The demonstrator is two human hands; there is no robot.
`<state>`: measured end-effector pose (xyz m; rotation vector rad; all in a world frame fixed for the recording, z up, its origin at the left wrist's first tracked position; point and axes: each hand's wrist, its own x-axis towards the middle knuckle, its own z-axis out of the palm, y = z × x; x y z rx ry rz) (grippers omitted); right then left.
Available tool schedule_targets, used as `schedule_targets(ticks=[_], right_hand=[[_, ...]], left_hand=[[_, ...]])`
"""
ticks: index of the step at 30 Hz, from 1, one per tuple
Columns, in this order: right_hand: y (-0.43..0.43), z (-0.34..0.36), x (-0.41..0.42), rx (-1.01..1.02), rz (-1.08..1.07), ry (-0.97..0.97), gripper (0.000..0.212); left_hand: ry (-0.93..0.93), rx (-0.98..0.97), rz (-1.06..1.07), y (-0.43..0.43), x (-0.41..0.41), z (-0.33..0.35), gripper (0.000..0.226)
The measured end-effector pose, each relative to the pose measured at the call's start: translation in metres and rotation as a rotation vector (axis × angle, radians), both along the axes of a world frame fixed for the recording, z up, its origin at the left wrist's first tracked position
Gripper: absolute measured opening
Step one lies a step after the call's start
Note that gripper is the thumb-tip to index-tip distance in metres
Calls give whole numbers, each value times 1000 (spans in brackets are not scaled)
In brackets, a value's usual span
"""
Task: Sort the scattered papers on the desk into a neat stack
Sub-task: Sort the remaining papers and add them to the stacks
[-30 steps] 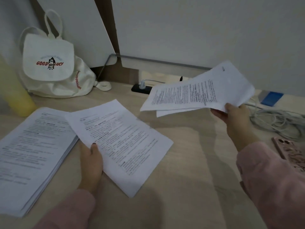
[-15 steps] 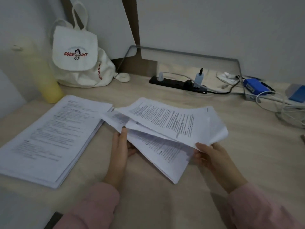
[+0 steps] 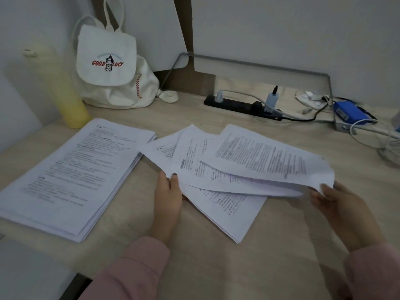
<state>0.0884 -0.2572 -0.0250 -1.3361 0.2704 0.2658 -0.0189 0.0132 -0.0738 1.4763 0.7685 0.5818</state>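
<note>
Between left hand (image 3: pixel 167 195), right hand (image 3: pixel 337 204), fanned papers (image 3: pixel 249 161)

Desk (image 3: pixel 216 267) with paper stack (image 3: pixel 65 174), backpack (image 3: pixel 112 83), bottle (image 3: pixel 71 100)

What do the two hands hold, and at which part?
Both hold the loose sheets: the left hand grips their left edge, the right hand pinches the right corner of the top sheets.
</note>
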Motion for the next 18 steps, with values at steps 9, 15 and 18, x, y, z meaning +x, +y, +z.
schedule_targets(ticks=[9, 15, 18], right_hand=[[17, -11, -6, -227, 209, -3, 23], [36, -19, -19, -471, 394, -67, 34], [37, -21, -18, -544, 484, -70, 33]], left_hand=[[-68, -68, -39, 0, -5, 0, 18], [-93, -214, -180, -9, 2, 11, 36], [-15, -124, -212, -16, 13, 9, 37]])
